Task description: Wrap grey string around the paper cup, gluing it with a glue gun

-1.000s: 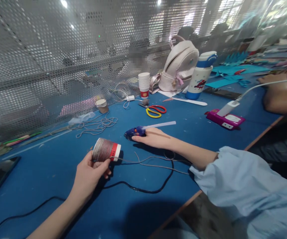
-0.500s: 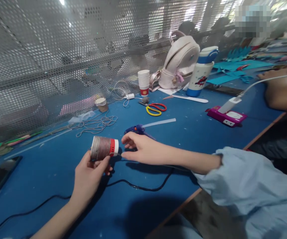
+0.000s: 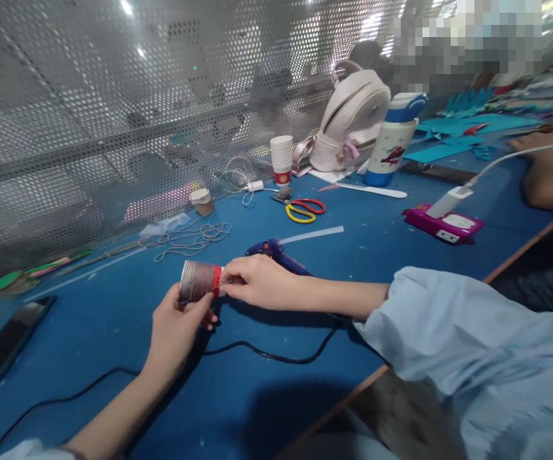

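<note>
My left hand (image 3: 180, 329) is closed around a paper cup (image 3: 217, 280) lying on its side above the table, its base end to the left. Grey-brown string (image 3: 197, 281) is wound in tight rows over most of the cup, leaving a red band bare near the rim. At that rim, my right hand (image 3: 257, 281) has its thumb and fingers pinched together on the string's loose end, largely hidden by the fingers. Just behind the right hand rests a blue hot glue gun (image 3: 276, 251) with a clear glue stick (image 3: 312, 235) in it.
Scissors (image 3: 305, 209), loose string (image 3: 197, 239), a cup stack (image 3: 282, 160), a backpack (image 3: 350, 121) and a bottle (image 3: 394, 144) stand farther back. A purple power strip (image 3: 443, 223) is at right, near another person's arm (image 3: 552, 169). A phone (image 3: 12, 342) lies left; a black cable (image 3: 266, 356) crosses the front.
My right hand has moved left to the cup's rim, and its fingers have closed together there. The left hand still holds the cup. The view has shifted slightly.
</note>
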Tool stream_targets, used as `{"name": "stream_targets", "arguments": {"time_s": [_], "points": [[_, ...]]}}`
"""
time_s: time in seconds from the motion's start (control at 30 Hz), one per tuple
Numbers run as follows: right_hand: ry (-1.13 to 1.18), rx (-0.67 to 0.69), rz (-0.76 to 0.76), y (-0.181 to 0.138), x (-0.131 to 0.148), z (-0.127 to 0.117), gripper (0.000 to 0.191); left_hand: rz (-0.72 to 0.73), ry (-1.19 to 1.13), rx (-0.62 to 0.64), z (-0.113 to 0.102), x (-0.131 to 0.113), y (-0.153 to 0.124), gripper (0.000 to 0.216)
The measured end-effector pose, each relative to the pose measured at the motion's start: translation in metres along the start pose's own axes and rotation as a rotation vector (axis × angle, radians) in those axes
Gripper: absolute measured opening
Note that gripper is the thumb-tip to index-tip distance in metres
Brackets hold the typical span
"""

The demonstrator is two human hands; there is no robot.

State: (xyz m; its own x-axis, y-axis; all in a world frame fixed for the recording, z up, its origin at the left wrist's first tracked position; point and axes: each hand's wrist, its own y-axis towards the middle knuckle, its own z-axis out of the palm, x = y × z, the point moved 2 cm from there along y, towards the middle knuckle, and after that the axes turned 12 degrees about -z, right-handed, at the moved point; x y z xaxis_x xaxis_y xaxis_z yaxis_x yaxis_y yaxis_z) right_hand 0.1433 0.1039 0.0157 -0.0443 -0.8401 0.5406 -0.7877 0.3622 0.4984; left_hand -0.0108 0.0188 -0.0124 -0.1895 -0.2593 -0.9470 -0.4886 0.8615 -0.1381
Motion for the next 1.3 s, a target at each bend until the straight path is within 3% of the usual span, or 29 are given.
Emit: {"name": "stream_targets", "arguments": {"time_s": [0.17, 0.33, 1.3], "points": [[-0.066, -0.065, -0.152, -0.003, 0.007, -0.004, 0.011, -0.068, -0.029, 0.123, 0.006, -0.002, -0.008, 0.031], [-0.085, -0.112, -0.140, -0.004, 0.008, -0.006, 0.009, -0.082, -0.054, 0.181, 0.009, -0.005, -0.014, 0.032], [-0.093, -0.143, -0.099, -0.015, 0.007, -0.009, 0.007, 0.007, 0.048, 0.150, 0.008, -0.008, -0.018, 0.026]]}}
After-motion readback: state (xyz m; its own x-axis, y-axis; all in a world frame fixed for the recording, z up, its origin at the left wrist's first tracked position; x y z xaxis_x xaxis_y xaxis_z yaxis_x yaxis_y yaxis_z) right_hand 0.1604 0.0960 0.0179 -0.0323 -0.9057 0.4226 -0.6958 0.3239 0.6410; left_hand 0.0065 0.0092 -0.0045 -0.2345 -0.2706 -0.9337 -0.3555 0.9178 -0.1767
